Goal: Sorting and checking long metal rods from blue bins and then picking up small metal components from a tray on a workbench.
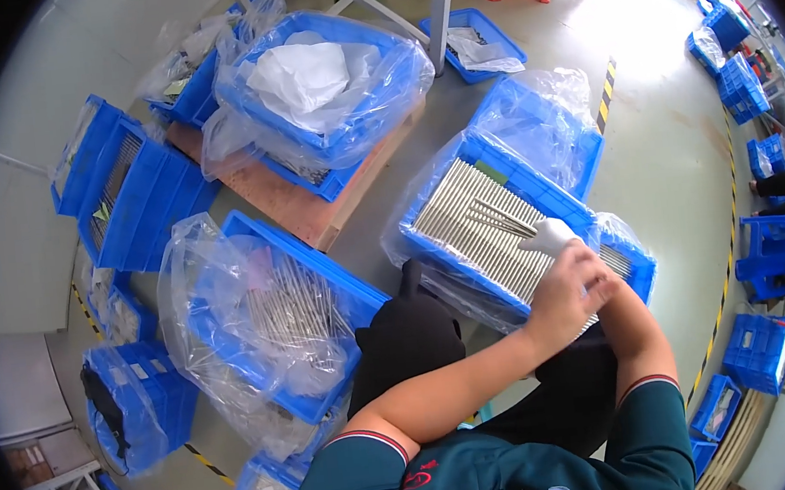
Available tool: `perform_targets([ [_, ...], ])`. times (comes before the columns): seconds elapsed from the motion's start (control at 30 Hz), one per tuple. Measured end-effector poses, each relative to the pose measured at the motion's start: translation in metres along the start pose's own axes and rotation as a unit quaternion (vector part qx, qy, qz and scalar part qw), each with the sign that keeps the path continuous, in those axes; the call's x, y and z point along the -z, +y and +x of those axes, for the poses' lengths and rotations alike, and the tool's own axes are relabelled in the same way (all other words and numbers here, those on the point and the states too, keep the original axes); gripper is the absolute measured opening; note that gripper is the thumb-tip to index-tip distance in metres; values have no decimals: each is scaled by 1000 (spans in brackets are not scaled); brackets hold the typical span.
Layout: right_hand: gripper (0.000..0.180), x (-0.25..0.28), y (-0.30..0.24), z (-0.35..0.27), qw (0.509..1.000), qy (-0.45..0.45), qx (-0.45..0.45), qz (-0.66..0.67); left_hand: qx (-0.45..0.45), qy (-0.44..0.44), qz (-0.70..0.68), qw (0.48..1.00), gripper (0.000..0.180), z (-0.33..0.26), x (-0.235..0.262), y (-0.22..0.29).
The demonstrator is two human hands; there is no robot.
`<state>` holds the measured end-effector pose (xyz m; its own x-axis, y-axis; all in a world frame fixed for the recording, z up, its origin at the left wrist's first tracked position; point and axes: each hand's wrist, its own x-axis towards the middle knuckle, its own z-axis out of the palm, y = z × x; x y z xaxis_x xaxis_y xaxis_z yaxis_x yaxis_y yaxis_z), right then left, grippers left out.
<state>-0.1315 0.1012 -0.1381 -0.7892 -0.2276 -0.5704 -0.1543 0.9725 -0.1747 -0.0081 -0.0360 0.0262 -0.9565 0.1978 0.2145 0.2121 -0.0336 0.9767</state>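
Observation:
My right hand [549,235], in a white glove, is closed round a few thin silvery metal rods [496,217]. Their free ends fan out to the left, above the blue crate [474,282] on the right. Long rows of similar metal rods [463,196] fill that crate, which has a clear plastic liner. My bare left hand [563,297] crosses over to the right forearm, just below the glove. Its fingers are bent but apart, with nothing visible in them; whether they touch the forearm or the glove's cuff I cannot tell.
To the left stands another blue crate [235,224], with plastic wrap [199,292] and loose metal rods [294,306]. A wooden pallet [261,201] beyond carries a bagged crate [366,120]. Stacked blue crates [147,202] line the left. A grey metal post [442,13] rises at the back.

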Motion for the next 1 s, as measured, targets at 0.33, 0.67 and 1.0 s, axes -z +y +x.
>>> perform_targets([
  [0.33, 48, 39, -85, 91, 952, -200, 134, -190, 76, -32, -58, 995, 37, 1, 30, 24],
  [0.67, 26, 25, -119, 168, 909, 63, 169, -377, 89, 17, -143, 985, 24, 13, 60, 34],
  [1.0, 16, 33, -115, 115, 915, 213, 279, -197, 119, 13, -169, 978, 26, 8, 62, 35],
])
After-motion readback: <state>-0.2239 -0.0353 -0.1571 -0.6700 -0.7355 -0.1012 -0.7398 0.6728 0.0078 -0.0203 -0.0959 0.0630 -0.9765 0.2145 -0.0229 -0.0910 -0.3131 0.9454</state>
